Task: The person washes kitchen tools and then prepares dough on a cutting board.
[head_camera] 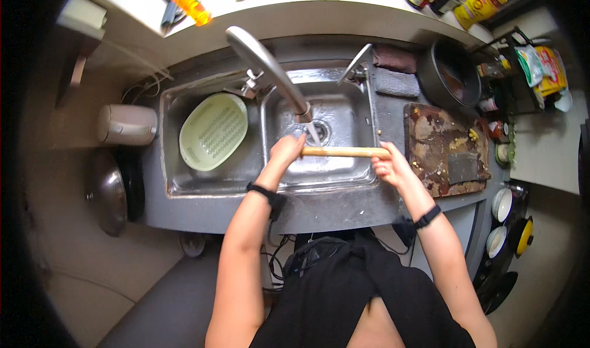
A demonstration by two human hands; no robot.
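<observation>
A light wooden rolling pin or similar rod (345, 152) lies level over the right basin of a steel double sink (322, 177). My left hand (288, 150) grips its left end, and my right hand (389, 163) holds the right end with its fingers. Water runs from the arched metal faucet (276, 74) just behind the rod, towards the drain (318, 131). In the left basin a pale green plastic colander (213, 131) leans at a tilt.
Right of the sink lie a stained cutting board (428, 140) with a cleaver (463, 167) and food bits, folded cloths (397, 81) and a dark pot (449, 74). A pale kettle (127, 124) and a metal lid (108, 196) stand left. Bottles (479, 7) line the sill.
</observation>
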